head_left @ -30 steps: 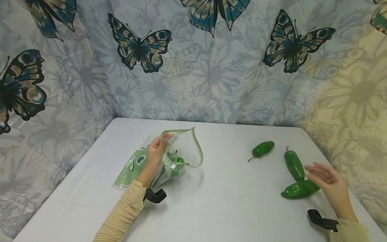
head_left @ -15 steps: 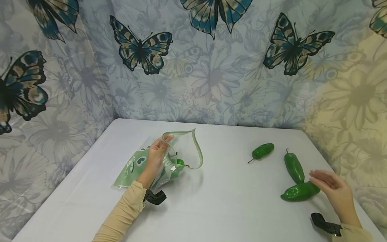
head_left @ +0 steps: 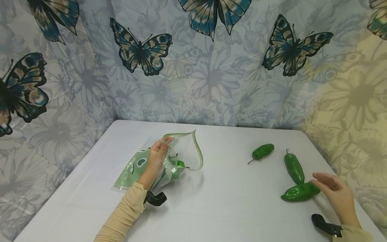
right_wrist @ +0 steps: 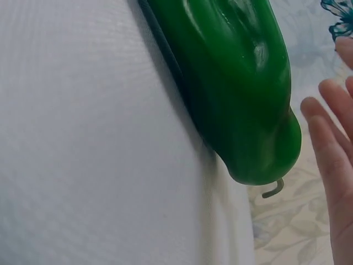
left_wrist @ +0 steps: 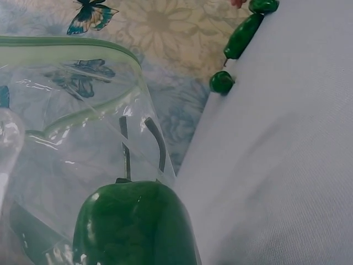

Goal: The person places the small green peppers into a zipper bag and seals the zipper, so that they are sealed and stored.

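Note:
My left hand pinches the rim of a clear zip bag with a green printed face, at the left of the table. The bag's mouth gapes to the right. Green peppers with stems lie inside; in the left wrist view one bagged pepper shows through the plastic. At the right, my right hand hovers with loosely extended fingers beside the stem end of a large green pepper. In the right wrist view, fingers stand apart from that pepper.
A second long pepper lies end-on against the large one. Farther back is a smaller pepper, its stem toward the front left. The white table ends at a butterfly-print cloth backdrop.
My right hand has drawn slightly right and toward me, off the large pepper's end. The left hand keeps its hold on the bag; the peppers lie as before.

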`<move>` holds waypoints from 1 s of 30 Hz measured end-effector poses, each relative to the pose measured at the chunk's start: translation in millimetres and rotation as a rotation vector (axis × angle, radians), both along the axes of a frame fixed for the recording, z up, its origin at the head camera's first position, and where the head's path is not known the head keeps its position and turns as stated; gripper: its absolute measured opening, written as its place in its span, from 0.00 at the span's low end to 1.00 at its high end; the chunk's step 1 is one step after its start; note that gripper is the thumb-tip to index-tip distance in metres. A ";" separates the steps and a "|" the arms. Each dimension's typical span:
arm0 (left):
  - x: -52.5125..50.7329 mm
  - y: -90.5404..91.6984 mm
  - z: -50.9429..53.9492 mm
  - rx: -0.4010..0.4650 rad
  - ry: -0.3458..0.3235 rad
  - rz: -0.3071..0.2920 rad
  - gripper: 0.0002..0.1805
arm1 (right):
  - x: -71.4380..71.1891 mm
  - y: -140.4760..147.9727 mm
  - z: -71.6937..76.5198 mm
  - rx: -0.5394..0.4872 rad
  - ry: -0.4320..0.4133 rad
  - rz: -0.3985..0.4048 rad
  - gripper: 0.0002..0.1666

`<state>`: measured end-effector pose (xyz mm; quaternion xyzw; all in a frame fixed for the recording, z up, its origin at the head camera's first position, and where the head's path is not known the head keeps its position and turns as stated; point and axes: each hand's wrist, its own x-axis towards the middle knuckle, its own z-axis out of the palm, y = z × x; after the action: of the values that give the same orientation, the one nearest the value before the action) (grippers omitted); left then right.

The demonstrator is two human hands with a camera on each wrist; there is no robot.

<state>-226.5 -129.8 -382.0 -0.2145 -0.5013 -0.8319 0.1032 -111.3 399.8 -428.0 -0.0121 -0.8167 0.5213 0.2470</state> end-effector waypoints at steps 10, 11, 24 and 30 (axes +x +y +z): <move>-0.7 3.0 -0.2 0.020 -0.009 -0.004 0.13 | 0.9 1.1 -1.9 -0.002 -0.107 -0.261 0.10; -1.1 3.3 -0.2 0.020 -0.008 -0.002 0.14 | 0.4 1.2 -2.2 0.009 -0.117 -0.273 0.10; 0.7 0.2 -1.1 0.037 -0.004 -0.009 0.14 | -2.7 -8.6 -10.1 0.286 -0.236 -0.415 0.21; 0.5 1.8 -0.5 0.048 0.010 -0.023 0.13 | -0.4 -6.4 -7.7 0.388 -0.281 -0.405 0.23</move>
<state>-226.0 -128.0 -382.4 -0.2218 -0.4780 -0.8439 0.1010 -111.7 393.4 -435.6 -0.1988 -0.9081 0.2892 0.2283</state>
